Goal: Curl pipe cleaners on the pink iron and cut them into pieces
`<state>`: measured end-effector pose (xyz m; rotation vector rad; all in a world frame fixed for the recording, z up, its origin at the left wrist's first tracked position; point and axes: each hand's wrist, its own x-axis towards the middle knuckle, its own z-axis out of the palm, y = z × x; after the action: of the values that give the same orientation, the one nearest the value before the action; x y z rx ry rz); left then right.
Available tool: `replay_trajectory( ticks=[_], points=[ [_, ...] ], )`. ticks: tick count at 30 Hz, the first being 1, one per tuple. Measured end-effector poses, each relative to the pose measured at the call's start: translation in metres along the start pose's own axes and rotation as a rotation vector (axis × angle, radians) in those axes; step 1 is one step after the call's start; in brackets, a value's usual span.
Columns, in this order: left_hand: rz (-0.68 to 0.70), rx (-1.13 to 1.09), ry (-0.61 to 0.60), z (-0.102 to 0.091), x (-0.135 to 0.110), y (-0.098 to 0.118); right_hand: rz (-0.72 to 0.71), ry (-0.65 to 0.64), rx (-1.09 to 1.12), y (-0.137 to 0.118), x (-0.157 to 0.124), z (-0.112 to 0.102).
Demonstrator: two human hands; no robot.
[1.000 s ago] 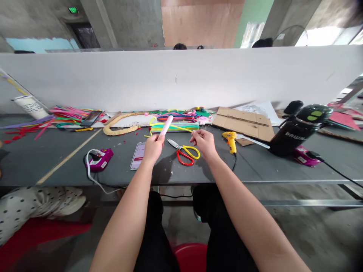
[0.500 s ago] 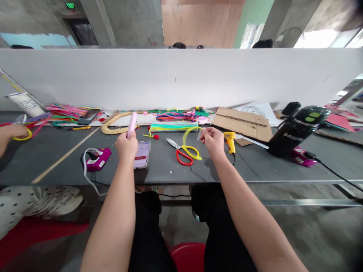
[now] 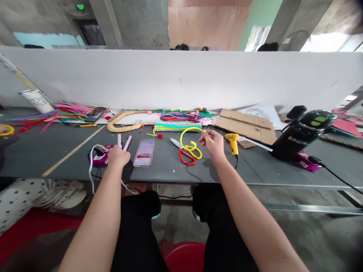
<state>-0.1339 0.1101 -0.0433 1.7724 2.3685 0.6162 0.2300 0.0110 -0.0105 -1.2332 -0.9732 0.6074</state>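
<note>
My left hand (image 3: 118,156) rests low on the grey table, fingers closed around a pale pink stick (image 3: 127,142); a second pink tip (image 3: 119,140) shows beside it. It sits between a magenta glue gun (image 3: 100,158) and a phone (image 3: 144,152). My right hand (image 3: 213,142) is raised a little above the table and pinches the end of a yellow pipe cleaner (image 3: 190,136), which arches left and curls down over the red-and-yellow scissors (image 3: 185,152).
A yellow glue gun (image 3: 233,142) lies right of my right hand, with cardboard (image 3: 246,124) and a black jug (image 3: 302,133) beyond. Pipe cleaner bundles (image 3: 179,121) and a tan braided loop (image 3: 123,120) lie along the white partition (image 3: 181,79). Another person's hand (image 3: 4,130) shows at far left.
My left hand carried the pink stick left and down, from above the scissors to the table beside the magenta glue gun. My right hand pulled a yellow pipe cleaner out into an arch.
</note>
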Motion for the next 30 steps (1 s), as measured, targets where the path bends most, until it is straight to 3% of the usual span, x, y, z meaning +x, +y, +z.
replay_trajectory(
  ticks=[3,5,6,8,10,12,15,18,20,23,27,30],
  points=[
    [0.192,-0.075,0.093,-0.005,-0.015,0.011,-0.02,-0.049,-0.013,-0.003,-0.002,0.006],
    [0.246,-0.36,0.087,-0.011,-0.032,0.03,-0.042,-0.104,-0.019,-0.005,-0.004,0.011],
    [0.242,-0.546,0.008,-0.014,-0.043,0.041,-0.055,-0.136,-0.021,-0.006,-0.005,0.014],
    [0.238,-0.948,-0.27,-0.02,-0.065,0.063,-0.085,-0.2,-0.025,-0.008,-0.008,0.021],
    [0.222,-1.188,-0.549,-0.023,-0.085,0.081,-0.108,-0.25,-0.019,-0.008,-0.012,0.026],
    [0.236,-1.232,-0.691,-0.022,-0.099,0.093,-0.116,-0.287,0.0,-0.007,-0.015,0.032],
    [0.261,-1.232,-0.765,-0.019,-0.11,0.099,-0.112,-0.341,0.014,-0.004,-0.017,0.036],
    [0.246,-1.287,-0.798,-0.019,-0.11,0.097,-0.108,-0.31,-0.016,-0.002,-0.014,0.034],
    [0.236,-1.343,-0.745,-0.022,-0.107,0.095,-0.102,-0.26,-0.053,-0.001,-0.009,0.028],
    [0.31,-1.238,-0.63,-0.029,-0.103,0.088,-0.115,-0.308,-0.136,0.001,-0.004,0.013],
    [0.582,-0.624,-0.503,-0.034,-0.1,0.077,-0.125,-0.465,-0.332,0.004,0.002,-0.013],
    [0.686,-0.37,-0.449,-0.033,-0.099,0.073,-0.044,-0.564,-0.48,0.008,0.006,-0.03]
  ],
)
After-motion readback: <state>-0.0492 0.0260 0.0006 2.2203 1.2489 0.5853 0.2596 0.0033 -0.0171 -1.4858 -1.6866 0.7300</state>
